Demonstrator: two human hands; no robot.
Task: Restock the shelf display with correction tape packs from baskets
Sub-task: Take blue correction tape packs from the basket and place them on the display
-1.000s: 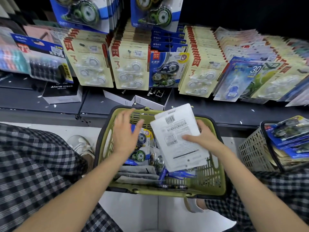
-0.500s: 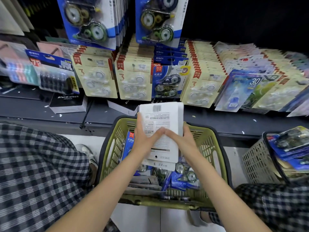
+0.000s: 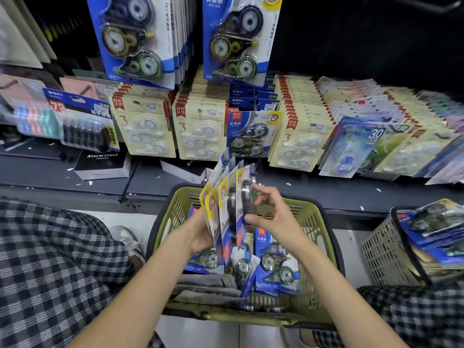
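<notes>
A dark shelf (image 3: 326, 194) runs across the view, its slope lined with rows of cream card packs (image 3: 198, 133) and, among them, one row of blue packs (image 3: 252, 133) of correction tape. Larger blue packs (image 3: 238, 38) hang above them. A black box marked "Alarm clock" (image 3: 101, 163) lies on the shelf's flat front at the left.

Below the shelf a green basket (image 3: 319, 237) sits between the person's checked trouser legs (image 3: 50, 267). More blue correction tape packs (image 3: 275, 270) lie loose in it. A pale slotted basket (image 3: 384, 254) stands at the right, piled with further packs.

Above the green basket, both hands hold up a fanned stack of packs (image 3: 226, 204), edge-on to the camera and standing nearly upright, just in front of the blue row on the shelf. The left hand (image 3: 200, 234) grips the stack from the left side near its lower end; its fingers are hidden behind the cards, so how they lie cannot be told. The right hand (image 3: 270, 212) pinches the rightmost pack, thumb low on its edge and fingers curled over the blister bulge.
</notes>
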